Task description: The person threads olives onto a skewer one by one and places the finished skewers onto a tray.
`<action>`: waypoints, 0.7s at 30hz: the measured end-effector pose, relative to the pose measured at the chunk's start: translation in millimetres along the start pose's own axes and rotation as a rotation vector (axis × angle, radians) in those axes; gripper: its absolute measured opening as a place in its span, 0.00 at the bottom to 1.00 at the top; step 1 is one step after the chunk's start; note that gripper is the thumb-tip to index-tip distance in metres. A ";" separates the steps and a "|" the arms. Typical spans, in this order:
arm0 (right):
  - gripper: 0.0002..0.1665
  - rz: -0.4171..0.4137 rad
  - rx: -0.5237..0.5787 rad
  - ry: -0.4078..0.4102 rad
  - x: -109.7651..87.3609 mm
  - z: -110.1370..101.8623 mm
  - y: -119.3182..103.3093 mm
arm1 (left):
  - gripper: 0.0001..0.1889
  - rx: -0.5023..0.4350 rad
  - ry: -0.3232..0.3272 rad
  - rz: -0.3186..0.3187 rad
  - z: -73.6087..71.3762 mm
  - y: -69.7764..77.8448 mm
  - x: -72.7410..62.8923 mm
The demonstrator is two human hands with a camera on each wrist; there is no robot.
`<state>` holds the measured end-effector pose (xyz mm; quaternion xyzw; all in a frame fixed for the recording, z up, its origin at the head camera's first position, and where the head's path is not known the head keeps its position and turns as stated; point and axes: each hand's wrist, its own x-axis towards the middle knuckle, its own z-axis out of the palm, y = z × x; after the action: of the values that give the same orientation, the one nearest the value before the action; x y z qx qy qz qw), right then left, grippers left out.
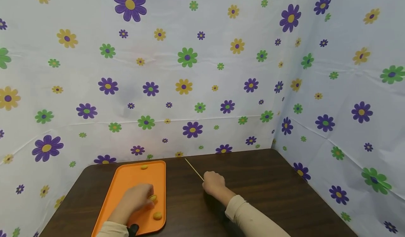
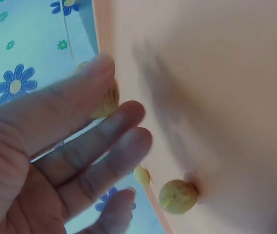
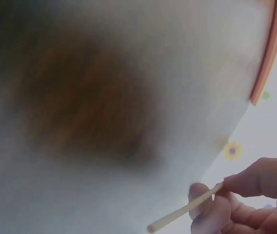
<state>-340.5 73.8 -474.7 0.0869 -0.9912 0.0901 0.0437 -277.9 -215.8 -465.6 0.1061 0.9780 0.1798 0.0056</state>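
My left hand [image 1: 135, 197] is over the right side of an orange tray [image 1: 126, 180]. Its thumb and fingers pinch a small round yellow-brown piece [image 1: 153, 197], whose skin looks rough in the left wrist view. Nearer me on the tray lies a similar piece [image 1: 157, 216], and another yellow piece [image 1: 143, 167] lies at the far end. My right hand [image 1: 213, 183], right of the tray, grips a thin wooden skewer [image 1: 194, 169]. The skewer slants away to the far left, and its blunt near end [image 3: 153, 228] shows in the right wrist view.
Both sit on a dark brown wooden table [image 1: 253, 173]. A white sheet with flowers [image 1: 215, 68] hangs along the table's back edge, and a second flowered sheet [image 1: 348, 89] closes off the right side. The tray has a low raised rim [image 1: 165, 191].
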 end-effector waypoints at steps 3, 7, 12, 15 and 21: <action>0.14 -0.008 0.017 0.041 5.8 -3.1 15.0 | 0.16 -0.036 0.045 -0.001 -3.6 -2.2 0.9; 0.11 0.000 0.036 0.100 10.7 -4.4 39.2 | 0.16 -0.075 0.079 -0.011 -4.6 -8.0 5.1; 0.08 -0.002 0.049 0.174 15.3 -13.6 72.3 | 0.13 -0.121 0.102 -0.036 -5.6 -13.1 11.5; 0.08 -0.020 0.059 0.237 20.6 -23.3 92.6 | 0.12 -0.143 0.129 -0.053 -7.6 -16.1 15.7; 0.07 -0.010 0.047 0.298 33.3 -41.0 132.2 | 0.09 -0.184 0.147 -0.066 -11.9 -19.7 23.4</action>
<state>-394.1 204.1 -453.8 0.0785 -0.9709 0.1251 0.1887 -305.4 -233.0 -460.8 0.0595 0.9581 0.2756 -0.0503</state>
